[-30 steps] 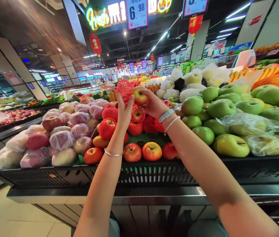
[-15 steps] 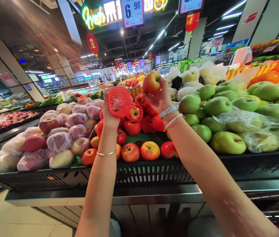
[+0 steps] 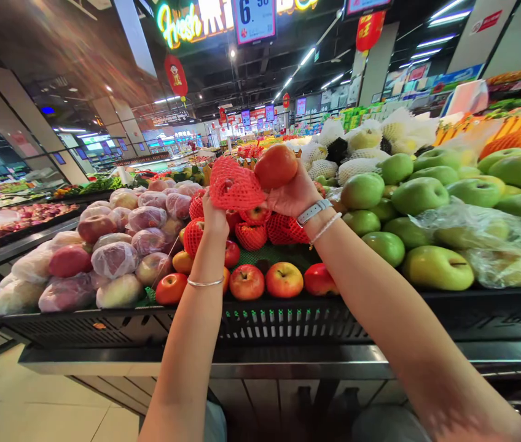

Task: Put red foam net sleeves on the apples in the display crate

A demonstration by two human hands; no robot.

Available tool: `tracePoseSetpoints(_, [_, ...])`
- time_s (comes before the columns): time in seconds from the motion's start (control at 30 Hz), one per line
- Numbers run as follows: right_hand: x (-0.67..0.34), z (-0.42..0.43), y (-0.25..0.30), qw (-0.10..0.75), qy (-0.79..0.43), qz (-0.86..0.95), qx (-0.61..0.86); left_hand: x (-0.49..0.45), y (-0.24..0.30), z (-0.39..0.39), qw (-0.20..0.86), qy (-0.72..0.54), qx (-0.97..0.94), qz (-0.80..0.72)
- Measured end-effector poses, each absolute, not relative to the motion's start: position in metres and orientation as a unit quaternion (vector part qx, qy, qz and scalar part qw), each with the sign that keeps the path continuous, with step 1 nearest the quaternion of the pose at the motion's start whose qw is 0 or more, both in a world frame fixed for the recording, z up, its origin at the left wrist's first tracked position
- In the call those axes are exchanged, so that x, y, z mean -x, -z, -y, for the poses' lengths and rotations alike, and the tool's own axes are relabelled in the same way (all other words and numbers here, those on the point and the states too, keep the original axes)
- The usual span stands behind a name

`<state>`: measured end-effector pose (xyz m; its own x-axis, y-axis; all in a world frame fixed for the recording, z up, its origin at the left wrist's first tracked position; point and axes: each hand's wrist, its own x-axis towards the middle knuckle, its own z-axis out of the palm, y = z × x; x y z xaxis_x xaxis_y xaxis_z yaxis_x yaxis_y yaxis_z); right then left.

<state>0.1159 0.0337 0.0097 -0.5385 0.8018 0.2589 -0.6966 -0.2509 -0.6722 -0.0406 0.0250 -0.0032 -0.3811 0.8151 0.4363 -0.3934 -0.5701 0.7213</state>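
Fingers (image 3: 275, 197) on the R hand (image 3: 298, 191) gripped a red apple (image 3: 276, 167), w/ some of them hid behind it. That apple was up in the air over the fruit pile. L hand (image 3: 215, 216) was near it & held up a red foam net (image 3: 235, 183). Most L fingers were hid by the net, so couldn't tell if they were squeezed tight or spread out. Net's edge was right by the apple; couldn't tell if they touched. R wrist had a gray watch (image 3: 313, 210) & a white bead band (image 3: 325, 228); L wrist had a thin silver bangle (image 3: 205, 283). Past the hands were more apples in red nets (image 3: 251, 236). Closer in, a row of bare red & yellow apples (image 3: 284, 280) sat along the edge of a black crate (image 3: 288, 306). Wrapped fruit (image 3: 115, 260) was heaped on the L side. Green fruit (image 3: 419, 195) was piled on the R side, w/ thin clear plastic (image 3: 495, 242) lying over some. Up top hung a price sign (image 3: 255, 19) w/ a big 6.
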Motion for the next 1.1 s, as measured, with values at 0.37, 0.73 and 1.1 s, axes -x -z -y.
tracePoseSetpoints(0.37, [-0.129, -0.033, -0.014, 0.521, -0.802, 0.291, 0.02, 0.035, 0.003, -0.008, 0.468, -0.713, -0.365, -0.372])
tracePoseSetpoints(0.73, [-0.122, -0.044, -0.007, 0.462, -0.814, 0.343, 0.086, 0.033, 0.005, -0.013, 0.495, -0.697, -0.349, -0.384])
tracePoseSetpoints(1.1, [-0.126, -0.024, -0.024, 0.596, -0.697, 0.368, 0.154, 0.052, -0.007, -0.015, 0.272, -0.823, -0.429, -0.254])
